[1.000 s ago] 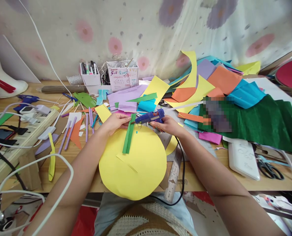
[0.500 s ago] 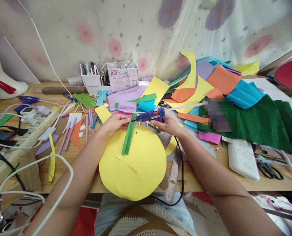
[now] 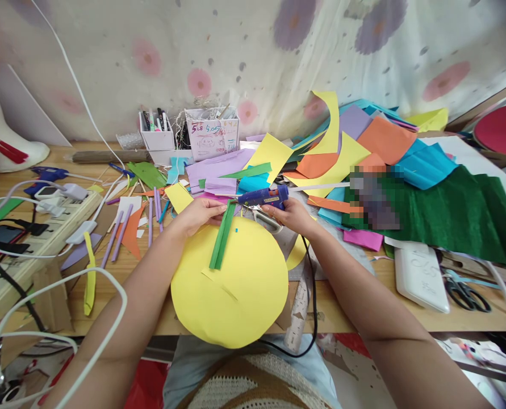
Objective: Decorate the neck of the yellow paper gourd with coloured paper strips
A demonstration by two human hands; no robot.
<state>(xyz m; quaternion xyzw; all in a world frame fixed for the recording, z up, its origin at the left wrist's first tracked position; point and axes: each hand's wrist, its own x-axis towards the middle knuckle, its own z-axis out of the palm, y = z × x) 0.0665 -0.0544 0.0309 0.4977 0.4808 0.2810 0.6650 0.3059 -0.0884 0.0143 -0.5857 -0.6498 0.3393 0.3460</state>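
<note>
My left hand (image 3: 208, 215) pinches the upper end of a folded green paper strip (image 3: 221, 238), which hangs over a large yellow paper disc (image 3: 235, 301). In my right hand (image 3: 293, 216) is a blue hot glue gun (image 3: 263, 196), its nozzle pointing left at the strip's top end. A white glue stick (image 3: 321, 186) juts from the gun's back, and its black cord (image 3: 315, 301) loops down past the table edge. A pair of scissors (image 3: 267, 218) lies partly hidden beneath the gun.
Coloured paper scraps (image 3: 342, 153) are heaped at the back right, beside dark green crepe paper (image 3: 461, 210). A power strip (image 3: 78, 216) with cables occupies the left. Pen boxes (image 3: 213, 136) stand at the back. Black-handled scissors (image 3: 465, 292) and a white power bank (image 3: 421, 277) lie right.
The glue gun has shifted slightly right and up, its nozzle now at the strip's top end. The green strip has moved a little left and down in my left hand.
</note>
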